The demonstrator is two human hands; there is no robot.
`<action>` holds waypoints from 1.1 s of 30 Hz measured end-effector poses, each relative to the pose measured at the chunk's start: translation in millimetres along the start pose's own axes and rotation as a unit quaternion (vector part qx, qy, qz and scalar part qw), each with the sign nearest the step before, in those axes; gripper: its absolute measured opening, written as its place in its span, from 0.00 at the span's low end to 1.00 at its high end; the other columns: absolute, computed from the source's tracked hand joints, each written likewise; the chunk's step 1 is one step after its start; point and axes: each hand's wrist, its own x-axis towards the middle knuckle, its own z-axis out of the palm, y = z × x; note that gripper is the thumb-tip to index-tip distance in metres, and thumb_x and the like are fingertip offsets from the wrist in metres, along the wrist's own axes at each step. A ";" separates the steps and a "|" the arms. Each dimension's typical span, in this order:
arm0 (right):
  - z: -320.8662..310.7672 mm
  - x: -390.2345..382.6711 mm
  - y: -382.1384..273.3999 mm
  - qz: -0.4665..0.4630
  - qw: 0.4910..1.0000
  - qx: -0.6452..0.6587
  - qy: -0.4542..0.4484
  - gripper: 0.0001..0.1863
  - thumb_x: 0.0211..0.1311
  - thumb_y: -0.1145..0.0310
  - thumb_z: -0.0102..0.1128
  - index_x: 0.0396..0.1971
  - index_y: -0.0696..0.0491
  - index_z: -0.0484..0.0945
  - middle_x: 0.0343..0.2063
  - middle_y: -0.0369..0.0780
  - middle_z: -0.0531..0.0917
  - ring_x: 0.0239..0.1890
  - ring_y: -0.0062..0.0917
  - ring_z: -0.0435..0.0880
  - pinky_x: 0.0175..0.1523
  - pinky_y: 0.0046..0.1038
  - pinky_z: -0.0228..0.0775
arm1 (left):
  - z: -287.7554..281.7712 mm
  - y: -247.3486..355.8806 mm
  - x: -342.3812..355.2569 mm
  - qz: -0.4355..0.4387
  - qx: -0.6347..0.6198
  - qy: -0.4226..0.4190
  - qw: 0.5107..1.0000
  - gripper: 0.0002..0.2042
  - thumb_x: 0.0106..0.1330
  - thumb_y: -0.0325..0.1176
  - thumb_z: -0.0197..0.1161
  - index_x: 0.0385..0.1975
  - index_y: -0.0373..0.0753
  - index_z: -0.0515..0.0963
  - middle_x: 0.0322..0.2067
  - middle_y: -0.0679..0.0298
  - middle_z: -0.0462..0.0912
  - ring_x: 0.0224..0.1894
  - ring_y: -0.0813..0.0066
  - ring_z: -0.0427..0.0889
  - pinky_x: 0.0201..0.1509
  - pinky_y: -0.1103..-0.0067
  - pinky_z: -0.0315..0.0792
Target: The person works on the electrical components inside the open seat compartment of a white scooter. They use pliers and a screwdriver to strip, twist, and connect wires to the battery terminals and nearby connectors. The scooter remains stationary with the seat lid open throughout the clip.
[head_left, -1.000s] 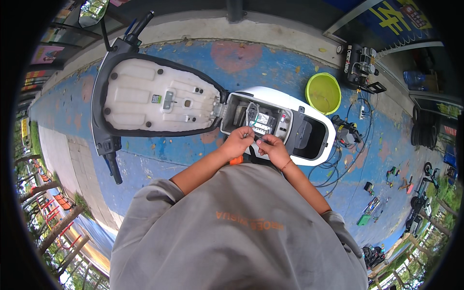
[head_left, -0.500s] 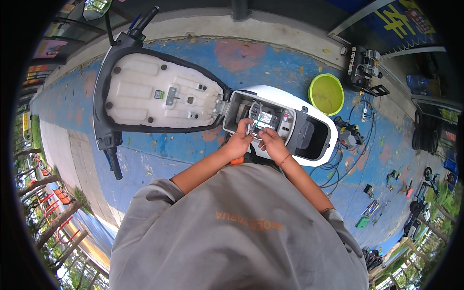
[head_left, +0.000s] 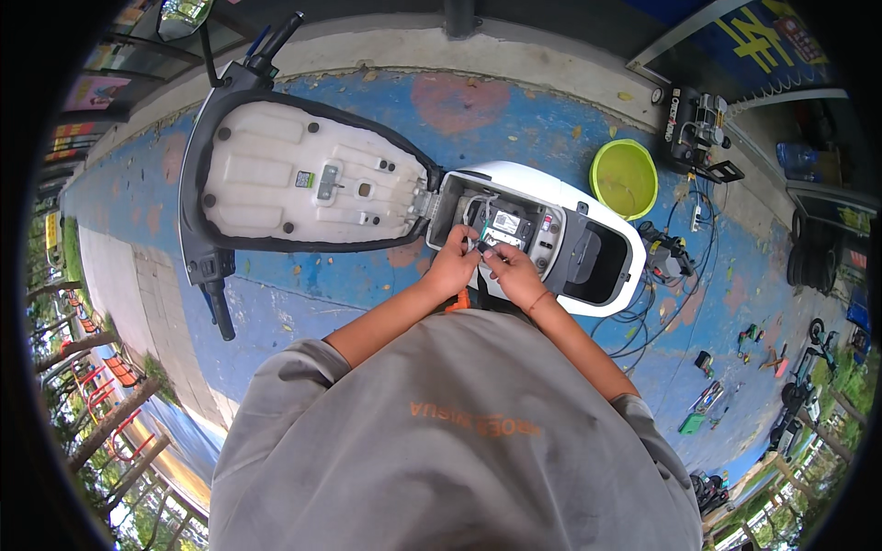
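Observation:
Over the near edge of an open under-seat compartment (head_left: 448, 204), my left hand (head_left: 450, 266) and my right hand (head_left: 516, 278) are close together with fingertips pinched. Between them is a small dark piece (head_left: 483, 246) that looks like a wire connector; the fingers partly cover it. Thin pale and green wires run beside my left fingertips. Just beyond the fingers, a dark module with a white label (head_left: 505, 223) sits inside the compartment. The compartment belongs to a white scooter (head_left: 514, 174), whose seat (head_left: 266, 197) is tipped open to the left, pale underside up.
A yellow-green basin (head_left: 625, 179) stands beyond the scooter's tail, with a black air compressor (head_left: 695, 129) farther right. A power tool (head_left: 669, 259) and black cables (head_left: 634, 321) lie by the tail. Several hand tools (head_left: 707, 397) are scattered at right. Handlebars (head_left: 216, 298) extend at left.
My hands have drawn slightly nearer to me and closer together, with the small dark piece between the fingertips. More of the labelled module shows. The scooter and seat stay put.

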 end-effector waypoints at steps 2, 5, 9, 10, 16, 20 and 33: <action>0.6 0.8 -0.2 -0.011 1.000 -0.015 0.002 0.14 0.75 0.59 0.61 0.41 0.56 0.82 0.30 0.33 0.81 0.30 0.18 0.77 0.37 0.24 0.70 | -0.4 -1.3 0.1 -0.017 0.020 0.005 1.000 0.18 0.68 0.24 0.56 0.58 0.39 0.66 0.27 0.65 0.76 0.26 0.81 0.71 0.28 0.77 0.65; 1.1 1.0 -0.1 -0.025 0.999 -0.043 -0.002 0.14 0.75 0.59 0.61 0.41 0.56 0.82 0.29 0.33 0.80 0.30 0.17 0.76 0.37 0.24 0.70 | -1.5 -8.0 2.9 -0.033 0.058 -0.002 0.998 0.18 0.68 0.25 0.56 0.58 0.39 0.66 0.27 0.64 0.76 0.25 0.79 0.71 0.28 0.76 0.65; 3.2 0.4 -0.4 -0.033 0.998 -0.045 0.002 0.14 0.75 0.58 0.61 0.40 0.56 0.82 0.27 0.32 0.80 0.30 0.17 0.76 0.37 0.24 0.69 | -0.6 -10.4 4.9 -0.035 0.001 -0.010 0.999 0.16 0.68 0.25 0.54 0.55 0.39 0.67 0.27 0.64 0.75 0.25 0.78 0.70 0.27 0.76 0.64; 2.9 0.5 -0.4 -0.030 0.999 -0.039 0.003 0.14 0.75 0.59 0.61 0.40 0.56 0.82 0.27 0.32 0.79 0.30 0.17 0.76 0.37 0.24 0.69 | -0.1 -8.8 5.3 -0.044 -0.033 -0.013 0.998 0.15 0.69 0.25 0.54 0.55 0.39 0.67 0.27 0.64 0.75 0.24 0.78 0.70 0.27 0.76 0.64; 2.6 3.4 4.6 -0.046 0.998 -0.035 0.011 0.14 0.74 0.59 0.62 0.39 0.57 0.82 0.27 0.32 0.80 0.30 0.16 0.75 0.37 0.24 0.69 | 1.8 1.7 3.7 -0.080 -0.236 -0.020 0.968 0.07 0.74 0.26 0.52 0.48 0.42 0.70 0.25 0.67 0.72 0.23 0.82 0.68 0.24 0.81 0.62; 5.6 4.5 10.0 -0.034 0.998 -0.048 0.016 0.14 0.74 0.59 0.63 0.39 0.57 0.84 0.26 0.33 0.80 0.30 0.17 0.76 0.38 0.25 0.69 | 4.5 -5.1 7.1 -0.055 -0.200 -0.008 0.978 0.02 0.78 0.28 0.52 0.43 0.41 0.73 0.24 0.70 0.72 0.22 0.83 0.68 0.24 0.81 0.62; 18.1 17.7 2.4 -0.025 0.996 0.047 0.068 0.07 0.67 0.72 0.70 0.38 0.60 0.84 0.40 0.40 0.86 0.42 0.26 0.83 0.52 0.27 0.75 | 5.8 -7.5 8.9 -0.038 -0.192 0.059 0.979 0.08 0.77 0.26 0.53 0.44 0.36 0.80 0.22 0.70 0.74 0.22 0.85 0.68 0.24 0.83 0.61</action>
